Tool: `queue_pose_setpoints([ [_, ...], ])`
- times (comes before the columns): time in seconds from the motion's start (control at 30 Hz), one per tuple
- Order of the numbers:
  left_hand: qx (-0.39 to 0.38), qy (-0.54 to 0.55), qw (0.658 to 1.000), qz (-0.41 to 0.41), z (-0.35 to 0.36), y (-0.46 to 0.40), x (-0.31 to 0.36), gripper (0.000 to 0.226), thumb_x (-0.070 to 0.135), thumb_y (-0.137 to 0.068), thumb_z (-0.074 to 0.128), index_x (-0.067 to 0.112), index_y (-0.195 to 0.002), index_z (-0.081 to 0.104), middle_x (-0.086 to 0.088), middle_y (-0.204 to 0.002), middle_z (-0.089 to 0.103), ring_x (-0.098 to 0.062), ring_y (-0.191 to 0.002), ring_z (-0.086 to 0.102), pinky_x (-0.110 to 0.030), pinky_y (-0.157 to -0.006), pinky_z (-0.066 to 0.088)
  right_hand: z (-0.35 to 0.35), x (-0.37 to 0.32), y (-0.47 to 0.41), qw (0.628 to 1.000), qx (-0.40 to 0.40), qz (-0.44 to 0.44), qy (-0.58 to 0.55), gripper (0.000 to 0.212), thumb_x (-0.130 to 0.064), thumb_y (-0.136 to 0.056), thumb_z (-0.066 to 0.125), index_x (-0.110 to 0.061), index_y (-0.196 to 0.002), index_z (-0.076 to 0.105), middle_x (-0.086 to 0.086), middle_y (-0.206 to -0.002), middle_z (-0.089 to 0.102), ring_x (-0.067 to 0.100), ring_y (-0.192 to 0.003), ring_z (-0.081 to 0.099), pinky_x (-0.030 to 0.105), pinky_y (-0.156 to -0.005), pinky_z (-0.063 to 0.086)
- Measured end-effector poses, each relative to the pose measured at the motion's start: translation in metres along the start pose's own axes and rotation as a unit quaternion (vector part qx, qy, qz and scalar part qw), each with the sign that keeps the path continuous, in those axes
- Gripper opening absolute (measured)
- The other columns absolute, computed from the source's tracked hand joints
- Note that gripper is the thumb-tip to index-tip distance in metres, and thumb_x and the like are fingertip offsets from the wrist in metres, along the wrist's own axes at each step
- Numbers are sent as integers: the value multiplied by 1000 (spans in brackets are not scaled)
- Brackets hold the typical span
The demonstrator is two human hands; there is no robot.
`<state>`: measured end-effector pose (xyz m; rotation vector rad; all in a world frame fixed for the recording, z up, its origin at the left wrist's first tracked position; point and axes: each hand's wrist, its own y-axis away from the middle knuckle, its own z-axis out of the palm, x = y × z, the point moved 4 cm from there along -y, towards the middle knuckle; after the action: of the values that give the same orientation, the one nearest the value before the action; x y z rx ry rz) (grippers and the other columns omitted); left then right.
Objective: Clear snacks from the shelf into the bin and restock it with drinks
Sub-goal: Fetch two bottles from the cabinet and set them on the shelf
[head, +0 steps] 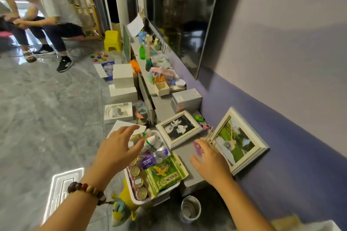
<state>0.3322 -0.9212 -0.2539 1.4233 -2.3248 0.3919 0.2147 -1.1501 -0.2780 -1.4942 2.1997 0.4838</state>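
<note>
Shelf (165,107) runs along the wall beside a white bin (161,196) holding bottles (152,142), cans (138,182) and a green snack bag (165,172), left hand (118,151) above it and right hand (210,161) over the shelf end, both with fingers spread, holding nothing.

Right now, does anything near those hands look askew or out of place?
Yes. The green snack bag lies tilted across the white bin's rim, overhanging toward the grey shelf. Two photo frames lie at skewed angles rather than standing upright.

Glossy stone floor (47,99), white plastic bin (139,199).
</note>
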Motion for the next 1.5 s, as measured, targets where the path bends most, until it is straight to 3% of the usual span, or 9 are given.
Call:
queue_pose_setpoints([
  [0.2, -54, -14, 998, -33, 47, -66, -83, 56, 50, -82, 54, 33, -133, 37, 0, -136, 49, -21, -113, 53, -37, -85, 52, 81, -7, -69, 998, -54, 35, 7, 50, -38, -88, 50, -24, -134, 37, -3, -131, 52, 15, -114, 50, 26, -86, 42],
  [0.5, -138, -61, 989, 5, 119, -150, -166, 60, 45, -78, 60, 34, -132, 36, 2, -135, 49, -22, -114, 52, -35, -84, 52, 206, -16, -145, 992, -88, 86, -4, 48, -38, -86, 51, -24, -131, 40, 0, -127, 54, 18, -109, 53, 28, -81, 45],
  [0.67, -172, -69, 983, 3, 187, -172, -201, 60, 39, -78, 60, 34, -133, 35, 4, -137, 46, -23, -112, 53, -35, -82, 51, 256, 26, -179, 987, -96, 131, 17, 45, -36, -85, 52, -25, -128, 42, 0, -123, 55, 19, -107, 54, 33, -85, 50],
  [0.83, -207, -100, 973, -30, 262, -177, -233, 67, 42, -77, 64, 35, -134, 31, 0, -141, 39, -26, -107, 57, -38, -76, 57, 299, 79, -202, 979, -120, 156, 55, 43, -32, -87, 53, -23, -128, 43, 2, -124, 53, 20, -107, 54, 30, -85, 49],
  [0.93, -201, -140, 969, -45, 284, -177, -240, 57, 33, -82, 61, 31, -133, 34, -3, -142, 36, -25, -106, 57, -33, -75, 55, 318, 97, -212, 975, -146, 148, 75, 45, -30, -89, 51, -23, -131, 39, 4, -128, 50, 23, -109, 55, 34, -89, 50],
  [1.1, -164, -132, 976, -49, 297, -181, -252, 44, 15, -87, 51, 26, -128, 41, -6, -136, 42, -28, -101, 56, -37, -75, 55, 348, 108, -218, 968, -198, 149, 51, 47, -20, -91, 48, -23, -136, 34, 1, -145, 35, 26, -117, 51, 39, -95, 47],
  [1.33, -168, -141, 975, -28, 285, -173, -253, 37, 18, -85, 53, 26, -120, 46, -6, -125, 50, -28, -93, 58, -35, -64, 50, 350, 106, -205, 970, -157, 180, -37, 26, -15, -85, 61, -17, -111, 55, 6, -123, 45, 21, -97, 53, 29, -82, 46],
  [1.5, -149, -125, 981, -1, 250, -161, -240, 39, 23, -78, 64, 25, -116, 52, -8, -119, 56, -31, -90, 60, -29, -57, 40, 325, 66, -195, 986, -136, 96, -11, 21, -21, -86, 60, -18, -105, 53, 4, -121, 50, 21, -98, 54, 27, -77, 45],
])
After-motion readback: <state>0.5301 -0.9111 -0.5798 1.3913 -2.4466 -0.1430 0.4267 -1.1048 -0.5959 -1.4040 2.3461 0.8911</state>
